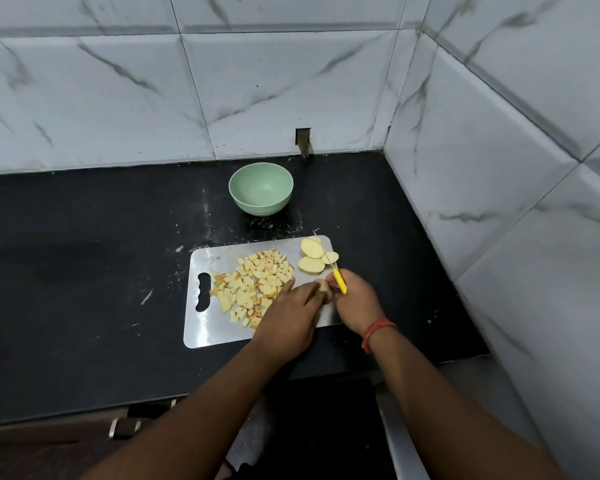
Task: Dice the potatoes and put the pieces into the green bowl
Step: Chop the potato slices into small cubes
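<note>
A steel cutting board [201,327] lies on the black counter. A heap of diced potato pieces [253,285] covers its middle, and three flat potato slices [313,258] lie at its far right corner. My left hand [288,313] holds a potato chunk [326,289] down on the board. My right hand [357,303] grips a knife by its yellow handle [339,280]; the thin blade points away over the slices. The green bowl [261,188] stands empty behind the board, near the wall.
Marble-tiled walls close the counter at the back and on the right, forming a corner. The black counter [84,254] stretches left of the board. Its front edge runs just below the board, with cabinet fronts and a metal handle [125,426] underneath.
</note>
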Motion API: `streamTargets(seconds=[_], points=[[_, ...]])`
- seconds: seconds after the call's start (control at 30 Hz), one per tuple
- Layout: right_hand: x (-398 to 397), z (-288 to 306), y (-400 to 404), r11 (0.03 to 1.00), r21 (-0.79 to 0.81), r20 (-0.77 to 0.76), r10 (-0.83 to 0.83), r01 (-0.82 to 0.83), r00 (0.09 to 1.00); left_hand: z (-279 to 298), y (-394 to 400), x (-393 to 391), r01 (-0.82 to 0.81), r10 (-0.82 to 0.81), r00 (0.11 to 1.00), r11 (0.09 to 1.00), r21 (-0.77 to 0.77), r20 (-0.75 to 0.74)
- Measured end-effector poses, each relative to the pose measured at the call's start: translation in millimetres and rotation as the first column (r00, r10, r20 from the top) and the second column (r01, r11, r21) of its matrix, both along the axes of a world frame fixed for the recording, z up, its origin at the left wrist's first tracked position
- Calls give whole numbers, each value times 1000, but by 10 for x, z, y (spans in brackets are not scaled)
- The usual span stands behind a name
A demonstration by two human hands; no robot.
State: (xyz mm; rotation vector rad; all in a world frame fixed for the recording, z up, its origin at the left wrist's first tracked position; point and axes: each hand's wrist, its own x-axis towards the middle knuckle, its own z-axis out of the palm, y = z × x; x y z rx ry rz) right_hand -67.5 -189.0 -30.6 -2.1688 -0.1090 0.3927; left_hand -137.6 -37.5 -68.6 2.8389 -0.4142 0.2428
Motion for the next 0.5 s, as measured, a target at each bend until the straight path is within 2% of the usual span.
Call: streamTargets(seconds=[0.2,0.3,0.37,0.5], points=[[50,83,54,994,50,-54,96,-93,994,24,-8,58,5,-5,1000,999,44,11],[83,103,50,995,91,-49,-47,51,998,44,-24,72,10,-12,1000,997,79,27],[61,88,20,989,50,-22,-136,137,990,55,-43,67,-2,-2,999,995,103,44],[-98,111,-56,992,-99,27,-75,77,997,38,-48,89,-11,10,1000,999,37,23]])
